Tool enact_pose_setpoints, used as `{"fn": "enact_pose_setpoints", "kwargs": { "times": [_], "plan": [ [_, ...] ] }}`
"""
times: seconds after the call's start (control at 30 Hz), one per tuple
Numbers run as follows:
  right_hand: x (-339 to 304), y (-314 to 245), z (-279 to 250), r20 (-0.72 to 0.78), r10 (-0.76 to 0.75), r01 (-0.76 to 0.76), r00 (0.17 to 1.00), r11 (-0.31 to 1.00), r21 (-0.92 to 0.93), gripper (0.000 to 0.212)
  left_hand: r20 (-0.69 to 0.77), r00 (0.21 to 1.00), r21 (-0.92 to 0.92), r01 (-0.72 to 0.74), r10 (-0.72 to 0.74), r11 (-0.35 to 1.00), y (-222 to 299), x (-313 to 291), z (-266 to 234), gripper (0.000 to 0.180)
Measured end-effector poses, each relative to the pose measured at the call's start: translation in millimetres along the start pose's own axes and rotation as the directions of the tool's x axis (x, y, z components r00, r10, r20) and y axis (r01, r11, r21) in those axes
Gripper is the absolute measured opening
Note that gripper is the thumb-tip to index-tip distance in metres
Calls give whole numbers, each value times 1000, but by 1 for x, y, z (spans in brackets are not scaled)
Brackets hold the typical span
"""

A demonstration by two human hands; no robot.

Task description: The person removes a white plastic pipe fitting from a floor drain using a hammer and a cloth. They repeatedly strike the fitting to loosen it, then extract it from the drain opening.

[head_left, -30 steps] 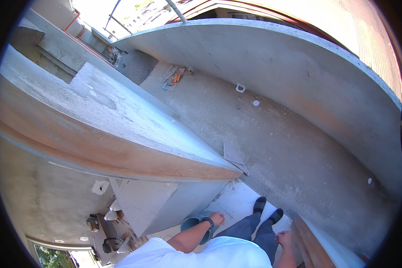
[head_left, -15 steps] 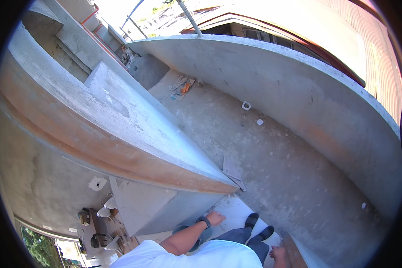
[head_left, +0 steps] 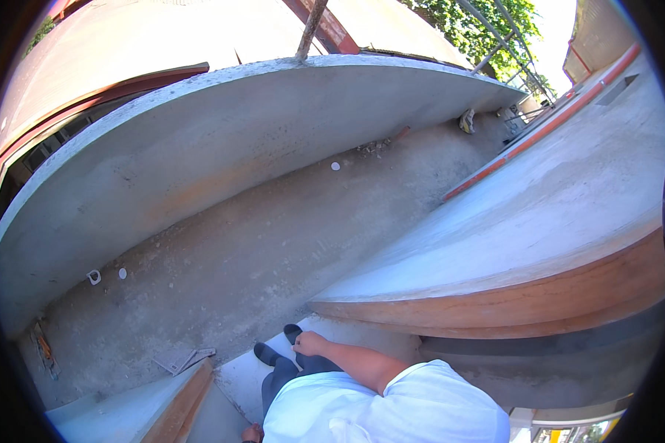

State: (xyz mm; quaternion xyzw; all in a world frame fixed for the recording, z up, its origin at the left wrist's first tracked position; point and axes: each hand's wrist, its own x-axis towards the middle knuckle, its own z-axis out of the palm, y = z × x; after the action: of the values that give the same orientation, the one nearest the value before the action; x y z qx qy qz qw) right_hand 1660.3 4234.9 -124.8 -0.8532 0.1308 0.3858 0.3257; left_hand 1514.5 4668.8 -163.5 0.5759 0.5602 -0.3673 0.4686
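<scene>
My right hand (head_left: 310, 343) hangs in front of my thighs, just above my dark shoes (head_left: 267, 354). Its fingers are curled in; whatever they may hold is too small to make out. At the lower edge, my left hand (head_left: 253, 433) is half hidden beside my white shirt (head_left: 362, 406), close to the wooden door frame on the left, with a dark wristband behind it. Its fingers do not show clearly. My feet stand on a pale tiled threshold (head_left: 244, 373) that meets the grey concrete floor (head_left: 251, 244).
A curved concrete parapet (head_left: 222, 140) runs along the far side, with metal posts (head_left: 312, 29) on top. Brown door-frame edges (head_left: 181, 406) flank me. Flat boards (head_left: 185, 362), white round discs (head_left: 335, 166) and debris (head_left: 44, 347) lie on the floor. An orange-red pipe (head_left: 510, 155) follows the right wall.
My view has swung to the right along the walkway, and the room with the chairs has left the picture. My right hand has come up in front of my legs; my left has dropped beside me.
</scene>
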Motion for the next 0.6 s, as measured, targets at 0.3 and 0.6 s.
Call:
{"fn": "enact_pose_setpoints", "kwargs": {
  "times": [0.3, 0.6],
  "plan": [
    [-37, 88, 1, -25, 362, -363, 932, 931, -32, 48, 39, 928, 39, -372, 371, 927, 117, 42, 27, 20],
    [-22, 79, -3, -127, 119, -113, 985, 992, 57, 45, 13, 880, 234, -465, 475, 854, 170, 33, 41, 22]
  ]
}}
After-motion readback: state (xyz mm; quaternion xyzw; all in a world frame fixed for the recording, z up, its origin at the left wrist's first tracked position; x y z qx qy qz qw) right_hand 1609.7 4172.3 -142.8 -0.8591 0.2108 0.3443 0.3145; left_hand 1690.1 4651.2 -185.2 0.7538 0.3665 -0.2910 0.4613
